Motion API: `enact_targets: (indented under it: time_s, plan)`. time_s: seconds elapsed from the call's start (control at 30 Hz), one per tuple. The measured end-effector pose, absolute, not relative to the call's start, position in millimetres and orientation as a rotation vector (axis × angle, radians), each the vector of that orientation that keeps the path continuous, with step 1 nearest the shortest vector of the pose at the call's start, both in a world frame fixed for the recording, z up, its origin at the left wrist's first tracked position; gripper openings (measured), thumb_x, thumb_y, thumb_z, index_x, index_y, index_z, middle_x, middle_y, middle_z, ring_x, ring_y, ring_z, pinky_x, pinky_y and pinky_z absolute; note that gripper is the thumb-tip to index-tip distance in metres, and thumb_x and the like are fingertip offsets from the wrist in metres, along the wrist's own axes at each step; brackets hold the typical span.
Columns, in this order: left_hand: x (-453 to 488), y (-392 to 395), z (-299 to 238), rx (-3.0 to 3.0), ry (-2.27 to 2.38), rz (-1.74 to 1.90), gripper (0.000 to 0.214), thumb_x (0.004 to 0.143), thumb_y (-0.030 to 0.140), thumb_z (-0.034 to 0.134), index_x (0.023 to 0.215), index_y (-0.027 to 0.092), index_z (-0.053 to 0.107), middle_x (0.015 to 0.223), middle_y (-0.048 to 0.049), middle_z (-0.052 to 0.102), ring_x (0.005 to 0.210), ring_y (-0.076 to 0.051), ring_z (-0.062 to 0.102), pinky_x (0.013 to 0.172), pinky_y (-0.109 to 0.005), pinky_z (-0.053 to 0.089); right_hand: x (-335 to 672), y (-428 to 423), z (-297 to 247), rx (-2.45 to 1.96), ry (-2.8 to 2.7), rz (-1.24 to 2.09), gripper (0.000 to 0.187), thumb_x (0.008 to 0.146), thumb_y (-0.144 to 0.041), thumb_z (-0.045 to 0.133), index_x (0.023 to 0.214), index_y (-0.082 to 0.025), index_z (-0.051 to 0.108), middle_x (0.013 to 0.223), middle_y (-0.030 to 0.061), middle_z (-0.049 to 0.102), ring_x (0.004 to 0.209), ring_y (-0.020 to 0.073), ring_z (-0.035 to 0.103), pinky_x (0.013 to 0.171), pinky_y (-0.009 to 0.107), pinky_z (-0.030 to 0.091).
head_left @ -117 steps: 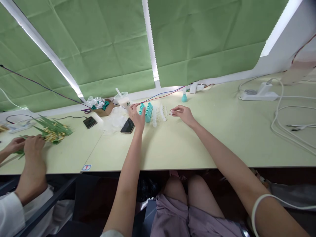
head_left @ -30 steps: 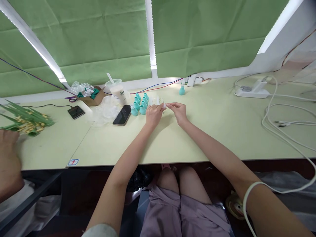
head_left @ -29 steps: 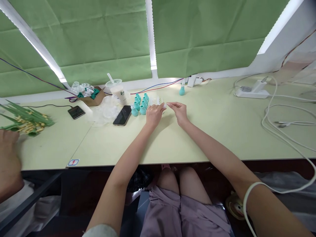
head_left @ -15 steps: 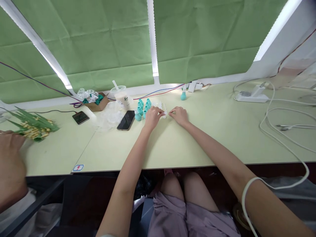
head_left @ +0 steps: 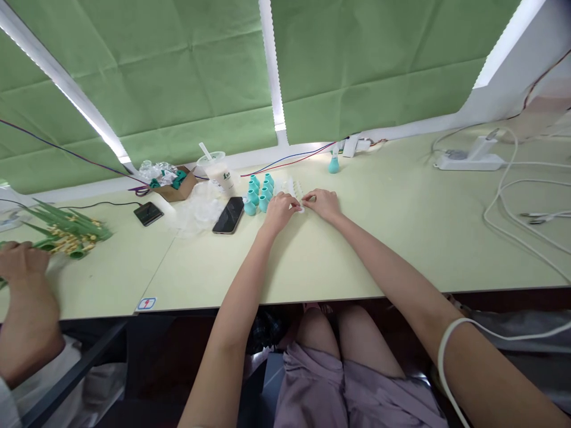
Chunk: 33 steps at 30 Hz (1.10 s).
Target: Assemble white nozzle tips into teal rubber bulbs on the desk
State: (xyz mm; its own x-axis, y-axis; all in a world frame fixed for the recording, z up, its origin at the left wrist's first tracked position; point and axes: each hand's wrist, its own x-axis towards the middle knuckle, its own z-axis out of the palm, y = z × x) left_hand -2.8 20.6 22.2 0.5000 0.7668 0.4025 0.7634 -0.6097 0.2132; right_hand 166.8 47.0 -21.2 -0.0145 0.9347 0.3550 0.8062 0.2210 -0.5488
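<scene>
My left hand (head_left: 282, 211) is closed in a pinch on a small white piece (head_left: 301, 208) just above the table. Close to its right, my right hand (head_left: 324, 204) also has thumb and finger pinched together, its tips near that piece; what they hold is too small to make out. Several teal bulb-shaped pieces with open necks (head_left: 263, 203) stand in two rows left of my left hand. Behind my hands lie small whitish, partly clear pieces (head_left: 291, 186), partly hidden. A single teal bulb with a clear top (head_left: 333, 164) stands farther back.
A black phone (head_left: 229, 215), crumpled clear plastic (head_left: 196, 214), a drink cup (head_left: 219, 172) and a cardboard box (head_left: 177, 189) are to the left. A co-worker's hand (head_left: 22, 261) is beside green stems (head_left: 74, 229). A white cable (head_left: 446, 339) crosses my right arm; a power strip (head_left: 470, 161) lies right.
My hands stay pinched close together, the right fingertips now nearer the small white piece. The view has shifted slightly. The co-worker's hand has moved a little.
</scene>
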Motion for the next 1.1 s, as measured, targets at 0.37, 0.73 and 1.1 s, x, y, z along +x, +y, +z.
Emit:
enact_targets:
  time_s: [0.37, 0.73, 1.1]
  plan:
    - [2.9, 21.9, 15.2, 2.771, 1.414, 0.640, 0.009, 0.080, 0.024, 0.061, 0.082, 0.021, 0.069, 0.084, -0.0035, 0.067, 0.089, -0.020, 0.054, 0.077, -0.032, 0.039, 169.2, 48.6, -21.6, -1.600, -1.786, 0.371, 0.012, 0.073, -0.029, 0.063, 0.084, -0.028, 0.068, 0.087, -0.0035, 0.071, 0.082, 0.0179, 0.062, 0.082, 0.036, 0.030]
    - [-2.5, 23.8, 17.8, 2.705, 1.459, 0.811, 0.018, 0.082, 0.030, 0.059, 0.098, 0.023, 0.064, 0.086, -0.0033, 0.066, 0.089, -0.019, 0.055, 0.080, -0.032, 0.040, 174.8, 46.7, -19.2, -1.616, -1.655, 0.388, 0.037, 0.067, -0.036, 0.062, 0.095, -0.025, 0.040, 0.088, -0.0013, 0.068, 0.078, 0.0202, 0.061, 0.081, 0.037, 0.031]
    - [-63.9, 21.2, 46.3, 1.875, 2.457, 1.269, 0.053, 0.069, 0.032, 0.064, 0.114, 0.015, 0.042, 0.123, -0.0215, 0.045, 0.118, -0.037, 0.040, 0.091, -0.050, 0.035, 176.5, 47.8, -23.2, -1.569, -1.620, 0.355, 0.018, 0.074, -0.027, 0.050, 0.089, -0.025, 0.040, 0.088, -0.0010, 0.066, 0.075, 0.0190, 0.060, 0.081, 0.036, 0.030]
